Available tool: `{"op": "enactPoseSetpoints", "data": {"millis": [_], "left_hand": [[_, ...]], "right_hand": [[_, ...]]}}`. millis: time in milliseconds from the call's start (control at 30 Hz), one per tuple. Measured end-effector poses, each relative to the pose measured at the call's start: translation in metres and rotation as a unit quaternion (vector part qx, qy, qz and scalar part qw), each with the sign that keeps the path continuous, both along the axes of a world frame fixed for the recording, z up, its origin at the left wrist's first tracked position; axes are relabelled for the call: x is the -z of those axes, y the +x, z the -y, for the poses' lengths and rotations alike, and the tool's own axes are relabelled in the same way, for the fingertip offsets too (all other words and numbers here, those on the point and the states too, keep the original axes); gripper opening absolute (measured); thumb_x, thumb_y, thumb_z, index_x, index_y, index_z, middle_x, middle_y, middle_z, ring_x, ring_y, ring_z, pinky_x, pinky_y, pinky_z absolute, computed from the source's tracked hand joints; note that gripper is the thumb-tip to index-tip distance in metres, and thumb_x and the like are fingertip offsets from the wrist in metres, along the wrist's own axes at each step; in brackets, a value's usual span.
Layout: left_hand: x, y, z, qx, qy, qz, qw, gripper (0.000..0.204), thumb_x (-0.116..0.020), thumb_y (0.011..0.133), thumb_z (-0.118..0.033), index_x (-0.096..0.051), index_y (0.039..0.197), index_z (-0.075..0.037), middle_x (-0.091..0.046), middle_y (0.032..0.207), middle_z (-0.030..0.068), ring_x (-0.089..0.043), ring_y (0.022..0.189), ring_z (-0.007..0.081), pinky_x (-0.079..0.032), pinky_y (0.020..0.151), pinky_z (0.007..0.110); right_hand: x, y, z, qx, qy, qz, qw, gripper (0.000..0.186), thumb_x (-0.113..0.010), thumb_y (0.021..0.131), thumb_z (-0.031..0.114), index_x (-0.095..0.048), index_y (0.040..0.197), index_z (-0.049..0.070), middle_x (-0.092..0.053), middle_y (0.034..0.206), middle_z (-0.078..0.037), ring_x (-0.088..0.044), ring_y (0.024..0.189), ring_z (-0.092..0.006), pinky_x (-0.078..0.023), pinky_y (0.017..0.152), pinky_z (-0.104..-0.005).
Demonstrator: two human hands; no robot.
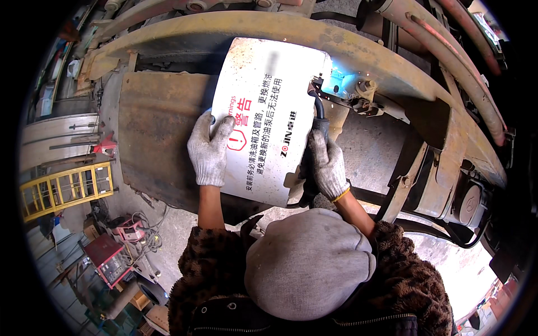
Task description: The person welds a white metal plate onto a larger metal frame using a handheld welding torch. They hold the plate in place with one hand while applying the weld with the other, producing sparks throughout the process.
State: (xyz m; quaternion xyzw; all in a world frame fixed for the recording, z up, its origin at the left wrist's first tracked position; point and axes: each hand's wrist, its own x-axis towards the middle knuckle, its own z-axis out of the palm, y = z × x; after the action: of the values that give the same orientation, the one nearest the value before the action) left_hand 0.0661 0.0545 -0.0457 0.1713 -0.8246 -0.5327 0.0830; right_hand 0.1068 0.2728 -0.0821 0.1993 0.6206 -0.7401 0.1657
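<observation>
My left hand [210, 150], in a pale work glove, is closed on the left edge of a white sheet [252, 61] with red and black print. The sheet stands between the lower edge of the view and a bright blue-white welding arc [338, 82]. My right hand [328, 165], gloved as well, grips a black welding torch [319, 107] beside the sheet's right edge. Its curved neck runs up toward the arc on a rusty yellow frame beam [241, 23]. The sheet hides the torch tip in part. A few sparks show near the arc.
A grey knit cap [308, 263] fills the lower middle. Rusty metal panels [162, 129] lie behind the sheet, and red-brown tubes [448, 39] cross at upper right. To the left are a yellow ladder [67, 190], a red welding machine [106, 260] and coiled cables [148, 243].
</observation>
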Motion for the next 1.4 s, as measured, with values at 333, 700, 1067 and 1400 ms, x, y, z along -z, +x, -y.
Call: {"op": "enactPoseSetpoints", "data": {"millis": [333, 700, 1067, 1400], "left_hand": [[-0.007, 0.0, -0.005, 0.008, 0.012, -0.004, 1.0, 0.04, -0.071, 0.081, -0.015, -0.057, 0.111, 0.007, -0.063, 0.097, 0.0106, -0.058, 0.085, 0.0124, -0.048, 0.076, 0.025], [-0.006, 0.002, 0.005, -0.024, 0.025, -0.018, 0.999, 0.042, -0.069, 0.083, -0.017, -0.055, 0.112, 0.01, -0.062, 0.099, 0.0096, -0.056, 0.088, 0.0119, -0.046, 0.079, 0.025], [-0.005, 0.002, 0.022, -0.068, 0.027, -0.044, 0.996, 0.044, -0.066, 0.086, -0.02, -0.052, 0.114, 0.011, -0.061, 0.104, 0.0119, -0.056, 0.093, 0.0143, -0.044, 0.084, 0.026], [-0.005, 0.004, 0.008, -0.029, 0.051, -0.028, 0.998, 0.045, -0.07, 0.083, -0.017, -0.053, 0.114, 0.01, -0.061, 0.1, 0.0097, -0.057, 0.089, 0.0127, -0.046, 0.08, 0.025]], "right_hand": [[0.002, 0.0, 0.0, -0.003, 0.053, -0.029, 0.998, 0.044, -0.05, 0.093, 0.044, -0.057, 0.091, 0.0, -0.055, 0.064, -0.004, -0.051, 0.054, -0.0096, -0.042, 0.049, -0.0258], [-0.004, 0.0, -0.002, 0.004, -0.023, 0.007, 1.0, 0.04, -0.052, 0.092, 0.043, -0.056, 0.096, 0.003, -0.051, 0.061, -0.002, -0.05, 0.049, -0.0096, -0.044, 0.043, -0.0256], [-0.007, 0.002, -0.003, 0.02, -0.073, 0.018, 0.997, 0.039, -0.053, 0.091, 0.042, -0.056, 0.095, 0.004, -0.05, 0.061, -0.001, -0.049, 0.047, -0.0099, -0.044, 0.041, -0.0263], [-0.007, 0.001, -0.003, 0.005, -0.056, 0.02, 0.998, 0.04, -0.052, 0.092, 0.044, -0.055, 0.092, 0.004, -0.05, 0.059, -0.001, -0.049, 0.046, -0.0102, -0.043, 0.041, -0.0261]]}}
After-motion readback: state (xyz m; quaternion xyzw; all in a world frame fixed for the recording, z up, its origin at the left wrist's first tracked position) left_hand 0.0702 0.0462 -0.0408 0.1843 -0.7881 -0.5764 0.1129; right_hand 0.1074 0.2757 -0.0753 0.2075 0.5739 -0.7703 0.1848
